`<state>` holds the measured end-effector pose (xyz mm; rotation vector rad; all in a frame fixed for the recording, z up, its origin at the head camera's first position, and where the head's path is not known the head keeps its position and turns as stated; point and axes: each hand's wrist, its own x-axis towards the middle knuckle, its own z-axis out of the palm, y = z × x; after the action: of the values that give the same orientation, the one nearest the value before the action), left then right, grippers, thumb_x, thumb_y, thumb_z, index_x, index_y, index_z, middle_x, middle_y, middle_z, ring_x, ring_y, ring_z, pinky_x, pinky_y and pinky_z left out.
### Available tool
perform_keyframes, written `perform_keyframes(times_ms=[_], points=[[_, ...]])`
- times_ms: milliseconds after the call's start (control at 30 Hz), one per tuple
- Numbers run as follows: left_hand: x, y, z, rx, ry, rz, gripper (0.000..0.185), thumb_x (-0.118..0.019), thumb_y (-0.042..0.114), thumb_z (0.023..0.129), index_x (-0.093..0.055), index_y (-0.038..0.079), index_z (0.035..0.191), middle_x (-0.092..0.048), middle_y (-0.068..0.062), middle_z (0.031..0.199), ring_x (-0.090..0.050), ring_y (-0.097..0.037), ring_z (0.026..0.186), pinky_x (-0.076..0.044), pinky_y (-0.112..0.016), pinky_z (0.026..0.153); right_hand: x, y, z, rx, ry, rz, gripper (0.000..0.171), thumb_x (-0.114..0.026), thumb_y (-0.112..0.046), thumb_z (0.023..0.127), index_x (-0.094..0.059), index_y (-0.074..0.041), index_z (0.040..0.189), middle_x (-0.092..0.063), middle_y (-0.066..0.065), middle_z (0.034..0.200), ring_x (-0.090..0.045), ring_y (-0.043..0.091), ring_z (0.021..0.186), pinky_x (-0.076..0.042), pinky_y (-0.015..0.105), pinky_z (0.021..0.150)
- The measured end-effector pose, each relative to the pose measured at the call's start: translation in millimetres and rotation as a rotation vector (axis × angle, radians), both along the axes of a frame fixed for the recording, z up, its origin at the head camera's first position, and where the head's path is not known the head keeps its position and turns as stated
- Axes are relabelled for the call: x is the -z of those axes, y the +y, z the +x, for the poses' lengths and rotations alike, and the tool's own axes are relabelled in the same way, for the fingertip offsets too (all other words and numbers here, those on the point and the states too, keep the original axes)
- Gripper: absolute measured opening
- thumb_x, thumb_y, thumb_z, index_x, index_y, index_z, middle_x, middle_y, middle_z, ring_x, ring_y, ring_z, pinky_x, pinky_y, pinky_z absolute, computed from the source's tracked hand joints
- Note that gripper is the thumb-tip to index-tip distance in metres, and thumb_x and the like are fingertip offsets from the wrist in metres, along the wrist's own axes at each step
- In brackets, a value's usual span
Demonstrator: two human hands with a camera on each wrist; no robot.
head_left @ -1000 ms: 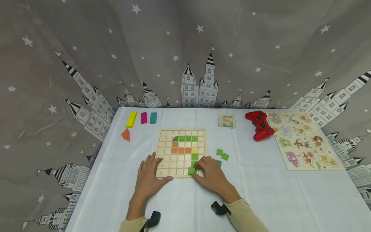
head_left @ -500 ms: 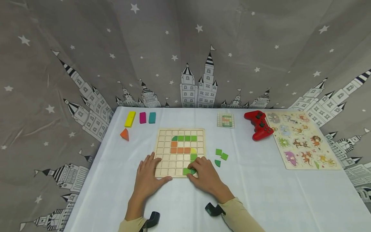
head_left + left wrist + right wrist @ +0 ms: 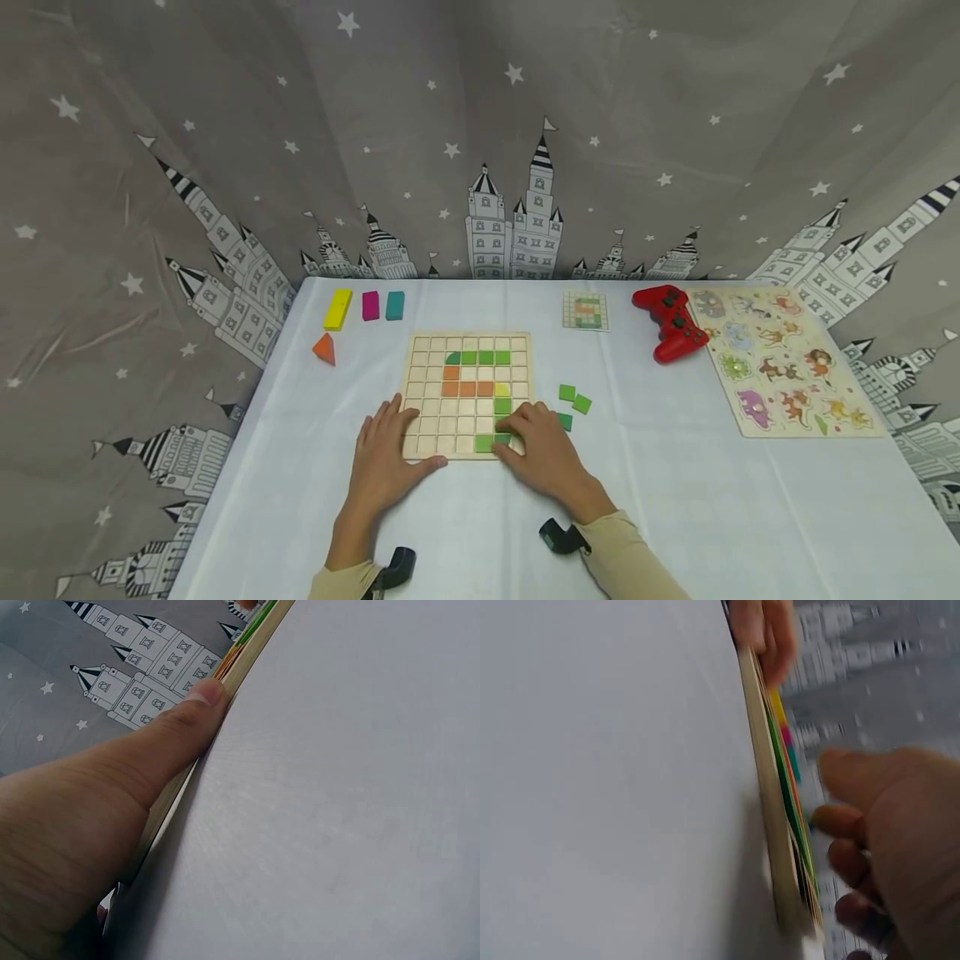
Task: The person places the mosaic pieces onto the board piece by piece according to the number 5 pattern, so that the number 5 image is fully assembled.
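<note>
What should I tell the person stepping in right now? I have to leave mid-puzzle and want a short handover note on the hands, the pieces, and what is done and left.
Left hand: flat, fingers straight on the near left edge of the wooden grid board, thumb along its front edge, steadying it.
Right hand: fingers on the green tiles in the bottom row, near the board's right side; grip unclear.
Done: green top row, orange middle row, green column down the right, bottom row begun.
Left: bottom row looks unfinished; three loose green tiles lie right of the board.
Pattern card sits at the far edge, beside the red game controller.
</note>
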<state>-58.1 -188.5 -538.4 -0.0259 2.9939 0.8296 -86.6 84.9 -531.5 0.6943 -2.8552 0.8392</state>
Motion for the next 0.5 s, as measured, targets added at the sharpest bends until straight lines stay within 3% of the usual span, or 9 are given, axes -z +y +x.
perform_keyframes(times_ms=[233, 367, 500], points=[[0.8, 0.9, -0.6, -0.004, 0.008, -0.001, 0.095, -0.082, 0.065, 0.071, -0.051, 0.013, 0.144, -0.030, -0.017, 0.167, -0.020, -0.040, 0.157, -0.011, -0.062, 0.127, -1.0, 54.2, -17.3, 0.184, -0.038, -0.131, 0.024, -0.077, -0.030, 0.091, -0.075, -0.015, 0.109, -0.066, -0.001, 0.099, -0.056, 0.017, 0.094, -0.050, 0.037, 0.083], [0.8, 1.3, -0.6, -0.004, 0.009, 0.002, 0.095, -0.081, 0.066, 0.071, -0.051, 0.013, 0.144, -0.030, -0.017, 0.167, -0.020, -0.040, 0.156, -0.011, -0.062, 0.127, 3.5, 88.4, -21.7, 0.313, -0.079, -0.089, 0.029, -0.078, -0.028, 0.089, -0.074, -0.013, 0.113, -0.066, 0.004, 0.103, -0.056, 0.022, 0.100, -0.051, 0.041, 0.087], [0.2, 2.2, -0.6, -0.002, 0.022, 0.005, 0.095, -0.081, 0.067, 0.071, -0.052, 0.012, 0.143, -0.031, -0.018, 0.166, -0.022, -0.041, 0.156, -0.012, -0.063, 0.126, 7.4, 106.7, -22.1, 0.356, -0.135, -0.057, 0.036, -0.077, -0.028, 0.089, -0.072, -0.011, 0.120, -0.065, 0.008, 0.107, -0.055, 0.025, 0.104, -0.050, 0.043, 0.089]])
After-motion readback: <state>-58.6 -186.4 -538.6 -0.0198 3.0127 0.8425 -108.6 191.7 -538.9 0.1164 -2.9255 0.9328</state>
